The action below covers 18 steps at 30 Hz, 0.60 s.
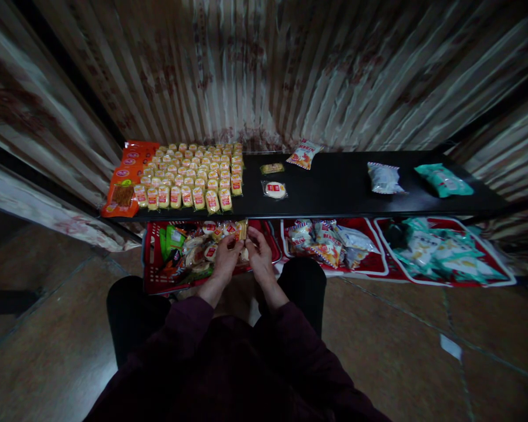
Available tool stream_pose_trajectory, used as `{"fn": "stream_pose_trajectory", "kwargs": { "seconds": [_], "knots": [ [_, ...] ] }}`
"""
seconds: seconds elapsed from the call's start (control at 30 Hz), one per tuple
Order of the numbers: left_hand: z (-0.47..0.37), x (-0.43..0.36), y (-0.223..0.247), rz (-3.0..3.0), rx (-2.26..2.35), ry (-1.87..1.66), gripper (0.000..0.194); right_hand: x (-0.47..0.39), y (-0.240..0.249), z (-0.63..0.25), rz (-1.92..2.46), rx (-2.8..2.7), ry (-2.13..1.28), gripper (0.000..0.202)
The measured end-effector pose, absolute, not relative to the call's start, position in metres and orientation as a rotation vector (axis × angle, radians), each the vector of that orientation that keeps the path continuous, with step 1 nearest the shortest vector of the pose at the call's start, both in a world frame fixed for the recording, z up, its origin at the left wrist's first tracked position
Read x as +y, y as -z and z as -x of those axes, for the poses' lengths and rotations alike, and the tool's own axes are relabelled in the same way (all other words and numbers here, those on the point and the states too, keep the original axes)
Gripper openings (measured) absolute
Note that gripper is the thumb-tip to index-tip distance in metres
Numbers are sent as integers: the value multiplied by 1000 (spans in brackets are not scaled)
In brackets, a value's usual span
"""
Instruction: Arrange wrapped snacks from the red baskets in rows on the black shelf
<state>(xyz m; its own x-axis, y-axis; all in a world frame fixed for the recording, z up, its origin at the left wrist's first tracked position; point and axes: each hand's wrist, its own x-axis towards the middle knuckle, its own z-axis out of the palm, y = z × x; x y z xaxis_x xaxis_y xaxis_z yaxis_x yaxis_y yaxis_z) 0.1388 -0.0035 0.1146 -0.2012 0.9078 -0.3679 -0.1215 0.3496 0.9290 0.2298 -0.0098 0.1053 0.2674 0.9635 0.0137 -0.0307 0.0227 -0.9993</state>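
Note:
Above the left red basket (152,287), my left hand (225,261) and my right hand (261,258) come together around a few slim, golden wrapped snacks (242,229). The fingers of both hands are closed on them. The basket below holds mixed packets, among them round white wrapped biscuits (210,252) and a green packet (174,237). On the black shelf (330,196) just beyond, rows of small yellow wrapped cakes (187,176) stand close together. To their right lie a single flat wrapped snack (271,168) and a round white wrapped biscuit (274,189).
An orange bag (132,170) lies at the shelf's left end. Further right are a white-and-red snack bag (304,153), a silvery bag (384,178) and a teal bag (444,179). Two more red baskets, the middle one (383,264) and right one (508,280), hold bags. A pleated curtain (246,76) hangs behind.

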Motion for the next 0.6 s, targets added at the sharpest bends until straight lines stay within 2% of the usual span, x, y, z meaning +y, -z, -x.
{"fn": "stream_pose_trajectory", "kwargs": {
  "seconds": [0.13, 0.37, 0.6],
  "knots": [
    [-138, -4, -118, -752, 1438, -1117, 23, -9, -104, -229, 1264, -957, -1035, 35],
    [-137, -6, -114, -556, 1339, -1116, 33, -8, -101, -229, 1289, -969, -1023, 29],
    [-136, -2, -111, -278, 1189, -1139, 26, -10, -98, -232, 1327, -1035, -972, 28]
  ]
}}
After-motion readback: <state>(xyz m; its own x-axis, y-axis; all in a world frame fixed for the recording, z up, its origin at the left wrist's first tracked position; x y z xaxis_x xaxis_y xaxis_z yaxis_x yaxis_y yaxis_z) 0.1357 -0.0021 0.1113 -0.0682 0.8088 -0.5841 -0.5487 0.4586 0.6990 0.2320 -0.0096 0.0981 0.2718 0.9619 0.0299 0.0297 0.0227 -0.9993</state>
